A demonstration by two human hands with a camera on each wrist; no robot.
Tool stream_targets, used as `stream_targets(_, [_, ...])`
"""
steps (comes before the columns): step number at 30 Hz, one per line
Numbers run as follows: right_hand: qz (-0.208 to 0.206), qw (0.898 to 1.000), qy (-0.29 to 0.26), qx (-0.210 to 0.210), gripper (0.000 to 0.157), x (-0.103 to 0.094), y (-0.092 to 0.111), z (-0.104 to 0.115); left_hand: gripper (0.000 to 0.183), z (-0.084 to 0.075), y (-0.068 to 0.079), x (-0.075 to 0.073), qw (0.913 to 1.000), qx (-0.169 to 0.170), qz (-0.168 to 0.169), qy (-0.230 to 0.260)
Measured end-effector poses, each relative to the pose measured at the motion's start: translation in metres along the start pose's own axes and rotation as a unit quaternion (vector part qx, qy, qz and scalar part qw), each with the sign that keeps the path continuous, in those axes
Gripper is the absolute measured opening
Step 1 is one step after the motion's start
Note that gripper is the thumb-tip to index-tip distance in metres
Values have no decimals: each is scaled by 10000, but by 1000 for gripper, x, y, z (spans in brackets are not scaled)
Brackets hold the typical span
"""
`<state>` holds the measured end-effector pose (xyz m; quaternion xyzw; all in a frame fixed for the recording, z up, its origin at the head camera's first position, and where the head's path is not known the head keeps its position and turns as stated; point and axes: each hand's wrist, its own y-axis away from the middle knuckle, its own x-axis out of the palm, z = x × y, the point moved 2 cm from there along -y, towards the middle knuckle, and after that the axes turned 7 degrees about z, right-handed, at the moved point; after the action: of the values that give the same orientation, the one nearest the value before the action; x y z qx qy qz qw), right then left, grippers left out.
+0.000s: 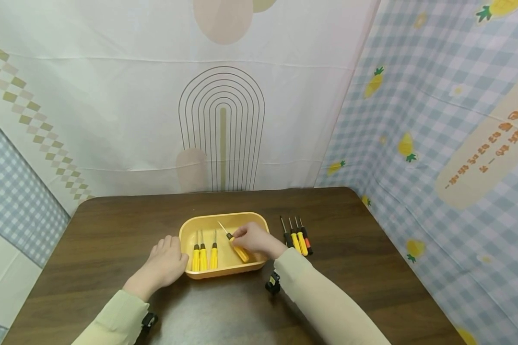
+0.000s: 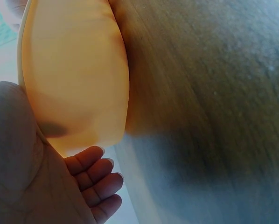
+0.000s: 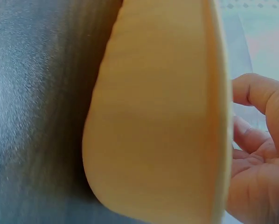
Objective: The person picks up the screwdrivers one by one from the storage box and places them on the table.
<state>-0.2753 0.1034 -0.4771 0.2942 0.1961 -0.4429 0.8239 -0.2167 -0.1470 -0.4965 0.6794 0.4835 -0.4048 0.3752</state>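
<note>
In the head view my right hand (image 1: 256,238) reaches into a yellow plastic tray (image 1: 224,274) and pinches a screwdriver (image 1: 241,253) with a yellow handle and black collar. That screwdriver lies slanted, its shaft toward the back left. Three similar yellow screwdrivers (image 1: 203,258) lie side by side in the tray's left part, shafts toward the back. My left hand (image 1: 166,261) holds the tray's left end, with the thumb at the rim and the fingers outside. From the right wrist view, the tray wall (image 3: 153,116) hides the screwdriver and part of my right hand (image 3: 265,140).
Right of the tray, several screwdrivers (image 1: 301,242) lie in a row on the dark wooden table (image 1: 349,268), with black, yellow and red-black handles. Patterned cloths (image 1: 134,120) hang behind the table and along its right side.
</note>
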Motion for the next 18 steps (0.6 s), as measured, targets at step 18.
stream_targets(18, [34, 9809, -1927, -281, 36, -42, 17, -9, 35, -2, 2, -1, 10000, -23, 6, 47])
